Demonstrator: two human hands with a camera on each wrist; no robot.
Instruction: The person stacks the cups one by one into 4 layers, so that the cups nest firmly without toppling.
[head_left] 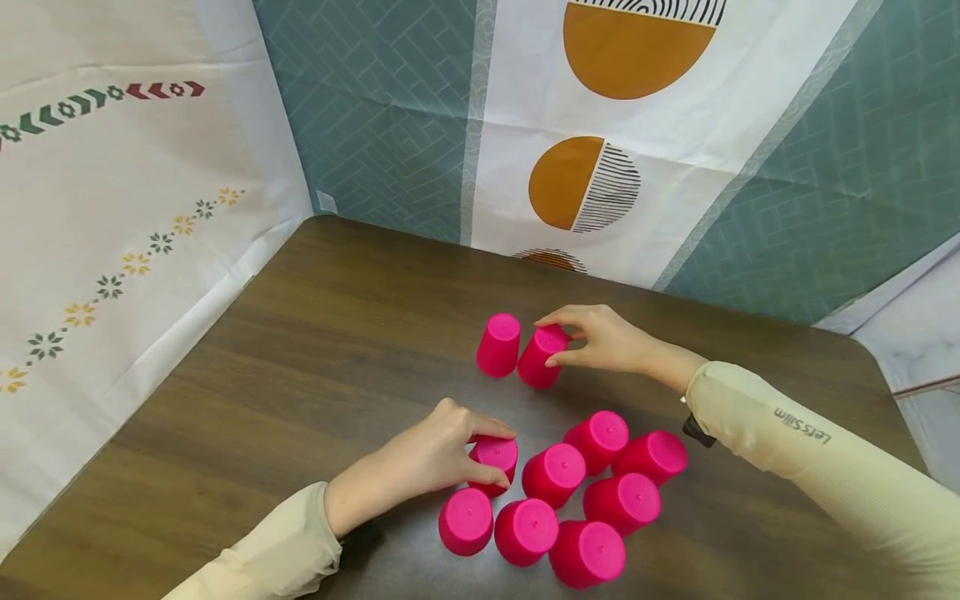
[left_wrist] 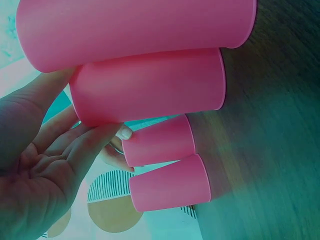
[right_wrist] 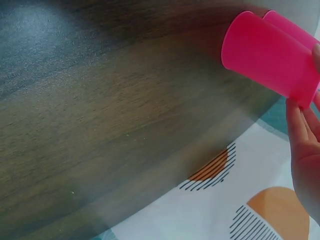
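Observation:
Several upside-down pink plastic cups stand on a dark wooden table (head_left: 315,350). My right hand (head_left: 592,337) grips the top of a tilted pink cup (head_left: 542,356) at the back, beside another upside-down cup (head_left: 498,343); in the right wrist view that held cup (right_wrist: 270,55) leans over the tabletop. My left hand (head_left: 442,454) grips the top of a cup (head_left: 495,458) at the left edge of the near cluster (head_left: 570,500). In the left wrist view my palm (left_wrist: 45,165) wraps a cup (left_wrist: 150,85), with the two far cups (left_wrist: 165,165) behind.
Patterned cloth walls stand close: white with flower motifs on the left (head_left: 112,250), teal and white with orange half-circles behind (head_left: 585,183). The table's right corner (head_left: 870,350) is rounded. Bare wood lies to the left of the cups.

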